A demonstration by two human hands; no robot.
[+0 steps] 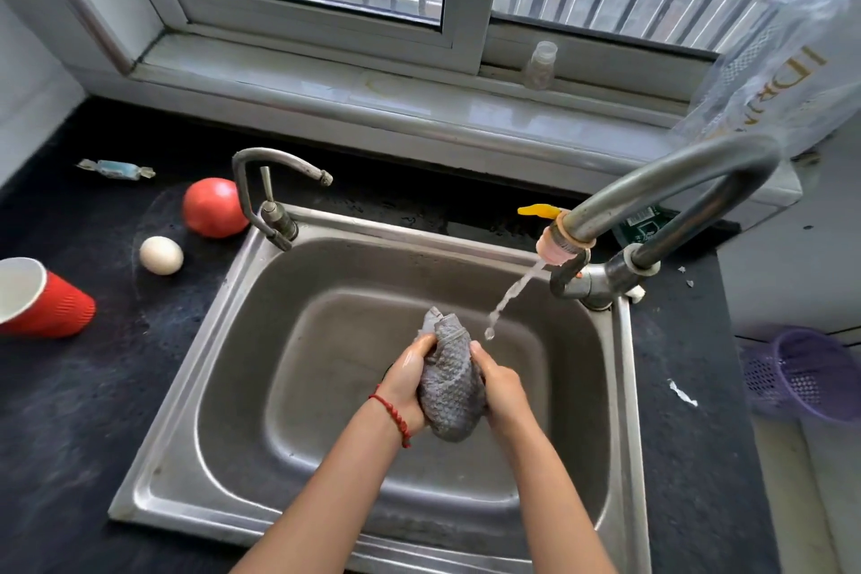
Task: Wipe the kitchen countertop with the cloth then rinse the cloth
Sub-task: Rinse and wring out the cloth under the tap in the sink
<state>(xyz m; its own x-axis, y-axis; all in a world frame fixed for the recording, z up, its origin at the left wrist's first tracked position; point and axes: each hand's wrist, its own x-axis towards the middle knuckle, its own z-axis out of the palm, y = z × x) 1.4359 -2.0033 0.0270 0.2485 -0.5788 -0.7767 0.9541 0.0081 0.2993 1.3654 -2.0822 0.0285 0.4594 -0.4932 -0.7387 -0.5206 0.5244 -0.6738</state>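
A grey waffle-weave cloth (449, 380), bunched and wet, is held over the middle of the steel sink (242, 308). My left hand (405, 380) grips its left side and my right hand (501, 387) grips its right side, both with fingers curled round it. A thin stream of water (510, 296) runs from the big curved tap (661, 182) at the sink's right corner and falls just right of the cloth's top. The dark countertop (70, 410) surrounds the sink.
On the left counter lie a tipped red paper cup (44, 301), a white egg (160, 255), a red tomato (213, 207) and a wrapped candy (116, 168). A smaller tap (275, 191) stands at the sink's back left. A purple basket (806, 371) sits right; a small bottle (540, 64) on the sill.
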